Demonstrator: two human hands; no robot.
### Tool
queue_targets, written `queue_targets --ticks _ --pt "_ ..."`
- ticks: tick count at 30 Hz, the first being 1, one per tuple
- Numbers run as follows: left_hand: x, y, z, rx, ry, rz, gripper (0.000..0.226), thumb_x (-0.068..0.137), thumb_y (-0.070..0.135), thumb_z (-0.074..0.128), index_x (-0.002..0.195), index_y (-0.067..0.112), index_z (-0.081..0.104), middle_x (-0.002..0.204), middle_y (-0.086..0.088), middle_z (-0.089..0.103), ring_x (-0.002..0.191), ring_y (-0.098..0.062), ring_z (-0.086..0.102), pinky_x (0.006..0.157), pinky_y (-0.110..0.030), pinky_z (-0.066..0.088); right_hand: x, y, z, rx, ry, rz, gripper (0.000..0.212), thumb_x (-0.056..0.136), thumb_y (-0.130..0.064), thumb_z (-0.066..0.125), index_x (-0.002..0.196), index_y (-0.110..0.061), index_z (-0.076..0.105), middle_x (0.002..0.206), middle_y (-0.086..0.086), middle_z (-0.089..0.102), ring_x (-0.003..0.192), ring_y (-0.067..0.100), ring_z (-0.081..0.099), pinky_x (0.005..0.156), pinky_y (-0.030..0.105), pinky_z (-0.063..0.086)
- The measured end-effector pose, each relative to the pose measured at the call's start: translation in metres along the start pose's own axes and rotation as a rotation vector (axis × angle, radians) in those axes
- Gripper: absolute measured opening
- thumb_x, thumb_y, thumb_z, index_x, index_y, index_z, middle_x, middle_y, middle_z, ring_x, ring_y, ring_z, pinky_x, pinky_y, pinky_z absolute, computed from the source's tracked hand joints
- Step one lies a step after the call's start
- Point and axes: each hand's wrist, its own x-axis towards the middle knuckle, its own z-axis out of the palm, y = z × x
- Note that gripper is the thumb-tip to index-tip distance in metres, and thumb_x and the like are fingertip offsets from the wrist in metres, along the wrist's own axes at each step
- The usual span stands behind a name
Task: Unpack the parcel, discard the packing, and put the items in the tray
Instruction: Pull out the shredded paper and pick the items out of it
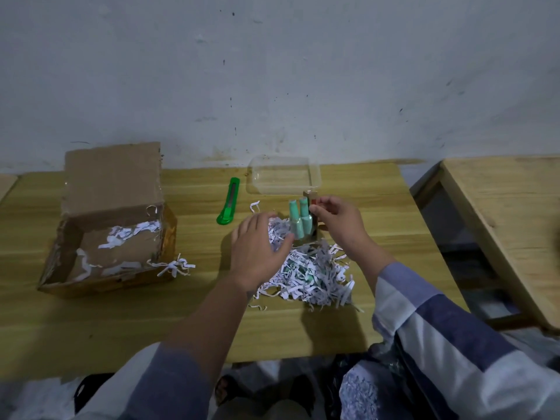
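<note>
Bottles out of box, tray still bare

Left hand (pixel 257 247) lies palm down, fingers spread, on the left edge of the shred pile (pixel 309 274); grasping nothing. Thumb tip is at the base of the two mint bottles (pixel 300 221), contact unclear. Right hand (pixel 339 222) pinches a small red-and-brown item (pixel 312 199) between thumb and fingers, just right of the bottles. Can't tell what the item is.

Bottles are upright, side by side, at the far edge of the pile, with a brown piece (pixel 315 231) right behind them.

Tray (pixel 283 174), clear plastic, sits on the surface (pixel 378 207) just beyond the bottles, near the wall; nothing visible in it.

Cutter (pixel 228 204), green, lies left of the tray, apart from everything.

Box (pixel 112 225) is at the left, open, flap up, a few shreds on its floor and a clump (pixel 174 266) at its near right corner.

Bag (pixel 360 392) with shreds sits below the surface edge, by the right sleeve (pixel 439 322).
</note>
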Motion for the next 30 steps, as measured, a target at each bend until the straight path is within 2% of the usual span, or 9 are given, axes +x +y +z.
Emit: queue_targets --ticks 4,6,8,13,17,20,23,26,30 --pt "0.008 0.018 -0.001 -0.046 -0.024 0.026 0.052 0.083 0.057 0.057 0.125 0.028 0.051 0.121 0.006 0.063 0.113 -0.019 0.054 0.094 -0.035 0.039 -0.004 -0.008 0.004 0.188 -0.072 0.063 0.024 0.092 -0.004 0.055 0.116 -0.006 0.056 0.098 0.016 0.064 0.076 0.023 0.067 0.061 0.035 0.061" --pt "0.006 0.021 -0.001 -0.119 -0.016 -0.006 0.044 0.083 0.051 0.061 0.121 0.029 0.055 0.105 0.004 0.071 0.095 -0.021 0.063 0.079 -0.035 0.05 -0.004 -0.003 0.005 0.141 -0.074 0.052 0.035 0.093 -0.005 0.053 0.125 -0.019 0.051 0.099 0.017 0.065 0.079 0.028 0.069 0.067 0.043 0.061" --pt "0.004 0.019 0.002 -0.165 -0.042 -0.032 0.048 0.083 0.048 0.063 0.125 0.027 0.055 0.104 0.002 0.072 0.091 -0.019 0.067 0.075 -0.037 0.055 -0.003 0.003 0.004 0.01 -0.047 -0.024 0.04 0.092 -0.009 0.055 0.122 -0.036 0.051 0.102 0.015 0.066 0.08 0.031 0.071 0.07 0.046 0.06" --pt "0.001 0.014 0.003 -0.17 -0.076 -0.059 0.053 0.082 0.047 0.065 0.13 0.026 0.053 0.106 0.003 0.073 0.09 -0.013 0.068 0.077 -0.038 0.057 0.001 0.001 0.0 -0.188 0.144 -0.119 0.011 0.086 -0.017 0.066 0.093 -0.021 0.073 0.092 -0.001 0.072 0.077 0.019 0.071 0.07 0.041 0.059" --pt "0.002 0.014 0.002 -0.182 -0.051 -0.109 0.052 0.082 0.051 0.063 0.128 0.027 0.055 0.104 0.005 0.073 0.087 -0.01 0.069 0.073 -0.038 0.058 0.002 0.005 -0.004 -0.214 0.239 -0.081 0.008 0.086 -0.014 0.065 0.082 -0.019 0.07 0.079 0.0 0.07 0.077 0.021 0.07 0.067 0.037 0.057" --pt "0.004 0.017 0.002 -0.175 -0.027 -0.132 0.051 0.082 0.051 0.062 0.127 0.028 0.056 0.105 0.005 0.073 0.088 -0.012 0.069 0.071 -0.039 0.058 -0.005 0.007 -0.003 -0.203 0.178 0.029 0.014 0.094 -0.017 0.053 0.089 -0.012 0.066 0.079 0.008 0.069 0.069 0.023 0.066 0.058 0.031 0.052" --pt "0.005 0.021 0.003 -0.159 -0.007 -0.14 0.047 0.082 0.05 0.063 0.123 0.028 0.057 0.101 0.006 0.073 0.086 -0.013 0.069 0.069 -0.039 0.057 -0.014 0.006 0.004 -0.176 0.045 0.094 0.028 0.096 -0.027 0.047 0.109 -0.007 0.062 0.092 0.008 0.067 0.08 0.026 0.065 0.061 0.031 0.05" --pt "0.007 0.024 0.007 -0.124 -0.018 -0.132 0.043 0.081 0.043 0.067 0.121 0.03 0.055 0.101 0.005 0.072 0.089 -0.018 0.067 0.068 -0.033 0.052 -0.018 -0.001 0.014 -0.065 -0.037 0.097 0.044 0.082 -0.044 0.065 0.114 -0.017 0.051 0.104 0.005 0.065 0.09 0.022 0.067 0.068 0.029 0.053" --pt "0.011 0.036 0.01 -0.142 -0.025 -0.049 0.042 0.082 0.027 0.07 0.121 0.029 0.054 0.104 0.004 0.07 0.092 -0.018 0.065 0.067 -0.03 0.047 -0.011 -0.008 0.013 -0.029 0.004 0.137 0.054 0.073 -0.032 0.078 0.115 -0.014 0.048 0.087 -0.006 0.059 0.078 0.01 0.062 0.059 0.019 0.047"
